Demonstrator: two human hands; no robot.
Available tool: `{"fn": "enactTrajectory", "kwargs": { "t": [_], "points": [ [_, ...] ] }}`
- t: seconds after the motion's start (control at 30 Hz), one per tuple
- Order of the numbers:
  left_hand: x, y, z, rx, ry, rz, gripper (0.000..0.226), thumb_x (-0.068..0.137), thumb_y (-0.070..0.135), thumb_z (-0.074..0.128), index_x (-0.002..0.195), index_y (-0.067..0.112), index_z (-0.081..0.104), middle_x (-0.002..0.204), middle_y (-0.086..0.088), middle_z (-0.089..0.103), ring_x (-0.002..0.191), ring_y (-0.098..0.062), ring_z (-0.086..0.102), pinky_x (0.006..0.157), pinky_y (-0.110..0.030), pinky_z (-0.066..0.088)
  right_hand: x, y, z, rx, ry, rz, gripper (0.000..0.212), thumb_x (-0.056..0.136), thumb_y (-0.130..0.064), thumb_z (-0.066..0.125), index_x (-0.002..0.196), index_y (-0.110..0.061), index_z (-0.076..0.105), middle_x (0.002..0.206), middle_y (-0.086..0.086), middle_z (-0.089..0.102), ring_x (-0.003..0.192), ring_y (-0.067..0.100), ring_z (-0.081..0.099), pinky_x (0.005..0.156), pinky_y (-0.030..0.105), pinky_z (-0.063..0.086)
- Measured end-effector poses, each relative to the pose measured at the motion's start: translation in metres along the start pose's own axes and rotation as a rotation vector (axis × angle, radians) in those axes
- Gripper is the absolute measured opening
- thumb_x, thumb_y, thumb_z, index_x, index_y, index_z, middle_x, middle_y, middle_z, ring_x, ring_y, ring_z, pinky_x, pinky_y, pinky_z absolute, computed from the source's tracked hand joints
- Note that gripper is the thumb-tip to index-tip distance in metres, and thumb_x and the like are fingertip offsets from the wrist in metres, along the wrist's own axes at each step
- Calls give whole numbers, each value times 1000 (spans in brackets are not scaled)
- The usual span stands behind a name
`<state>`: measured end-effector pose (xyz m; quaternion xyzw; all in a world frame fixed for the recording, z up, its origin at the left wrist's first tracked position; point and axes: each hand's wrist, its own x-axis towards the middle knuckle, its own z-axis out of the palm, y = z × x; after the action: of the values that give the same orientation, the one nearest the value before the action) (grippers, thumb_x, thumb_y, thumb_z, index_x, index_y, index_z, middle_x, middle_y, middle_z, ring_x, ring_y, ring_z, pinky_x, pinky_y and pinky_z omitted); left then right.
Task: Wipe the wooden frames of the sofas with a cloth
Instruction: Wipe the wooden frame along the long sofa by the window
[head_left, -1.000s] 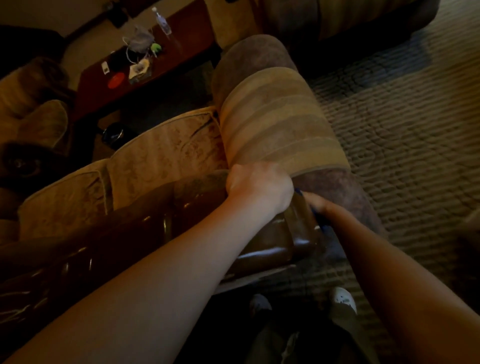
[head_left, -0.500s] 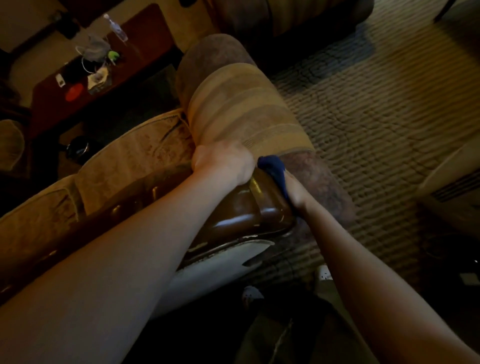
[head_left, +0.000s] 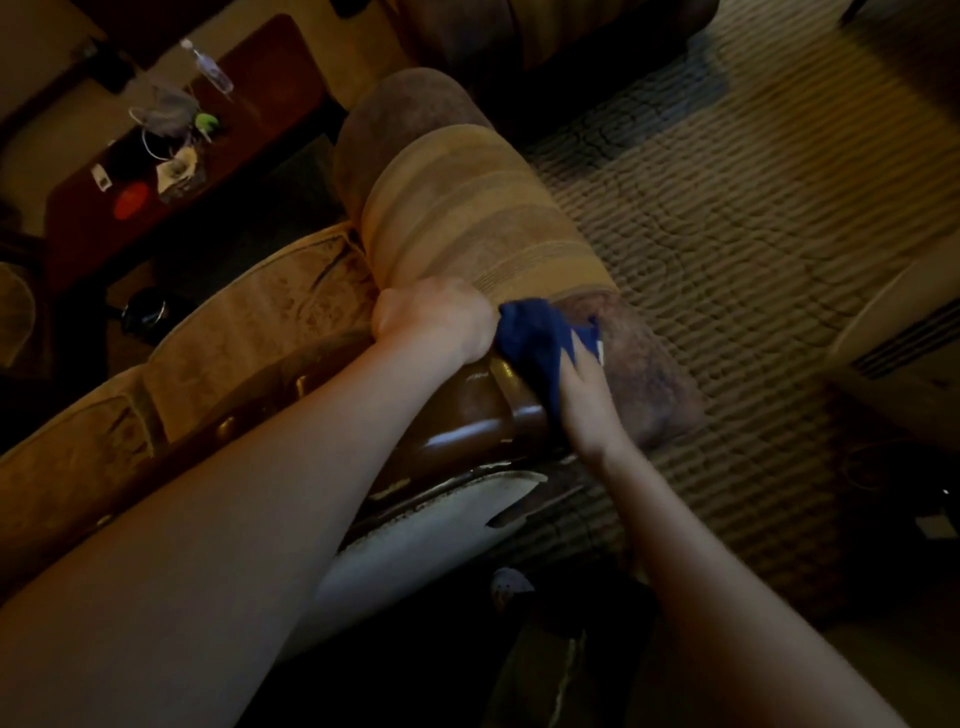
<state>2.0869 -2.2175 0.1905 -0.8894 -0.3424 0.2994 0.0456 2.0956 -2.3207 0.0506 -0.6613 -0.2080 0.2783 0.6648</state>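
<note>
A dark glossy wooden frame (head_left: 467, 421) runs along the sofa's back edge and ends in a rounded corner at the padded armrest (head_left: 467, 218). My left hand (head_left: 431, 317) is curled over the top of the frame where it meets the armrest. A dark blue cloth (head_left: 540, 338) lies bunched on the frame's corner. My right hand (head_left: 587, 400) holds the cloth against the side of that corner; its fingers are largely hidden under the cloth.
Beige patterned back cushions (head_left: 249, 332) lie left of the frame. A reddish low table (head_left: 171, 156) with a bottle and small items stands at the upper left. Striped carpet (head_left: 753, 218) spreads to the right, with a pale appliance (head_left: 904, 332) at the right edge. Another sofa (head_left: 519, 31) is above.
My right hand has brought the blue cloth up from the lower side of the frame's corner onto its top. My left hand has kept its grip on the frame.
</note>
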Motion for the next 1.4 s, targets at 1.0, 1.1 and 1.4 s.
{"fn": "enactTrajectory", "kwargs": {
  "t": [1.0,1.1,1.4],
  "points": [
    [-1,0,-2,70,-19,-9,37,99,17,30,125,6,53,135,-15,47,123,-35,45,97,-46,36,-13,84,28,485,698,683,42,101,-37,31,129,-12,51,124,10,55,110,20,51,105,31,38],
    [-1,0,-1,82,-18,-12,37,99,17,30,127,6,52,137,-16,45,123,-36,44,98,-47,36,-7,116,25,699,761,810,61,91,-60,31,137,-24,46,130,6,54,115,26,54,104,44,40],
    [-4,0,0,109,5,0,37,99,16,30,126,5,53,135,-17,47,122,-37,44,96,-49,36,-60,-23,60,1010,765,744,29,100,-21,35,122,-12,51,112,11,60,103,23,58,96,38,46]
  ]
}}
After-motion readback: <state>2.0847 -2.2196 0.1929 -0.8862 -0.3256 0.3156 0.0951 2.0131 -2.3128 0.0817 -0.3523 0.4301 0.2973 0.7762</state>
